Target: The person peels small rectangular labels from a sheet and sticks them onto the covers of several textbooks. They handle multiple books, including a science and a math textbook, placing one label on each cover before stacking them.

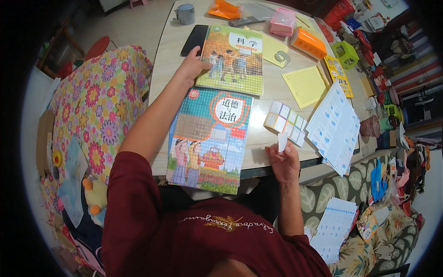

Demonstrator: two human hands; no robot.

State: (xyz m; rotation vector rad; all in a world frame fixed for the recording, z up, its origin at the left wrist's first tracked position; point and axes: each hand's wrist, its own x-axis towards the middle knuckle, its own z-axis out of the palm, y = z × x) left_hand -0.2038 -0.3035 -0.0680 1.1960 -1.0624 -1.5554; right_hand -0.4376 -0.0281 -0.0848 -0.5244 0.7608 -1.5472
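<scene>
My left hand point(191, 67) grips the left edge of a green and yellow textbook point(233, 69), its thumb over the cover. That book lies just beyond a second textbook point(207, 143) with a teal top and two drawn children, which sits on other books at the near table edge. Both covers have a shiny patterned film. In my right hand point(284, 161), a small white slip point(282, 141) is pinched upright between thumb and fingers. Just beyond that hand lies a folded sheet of colour-bordered labels point(284, 121).
A black flat object point(194, 40) lies partly under the green textbook. To the right are a tape roll point(282, 58), a yellow ruled sheet point(304, 87), an orange box point(308, 43) and printed papers point(334, 127). A grey mug point(185, 15) stands at the far left.
</scene>
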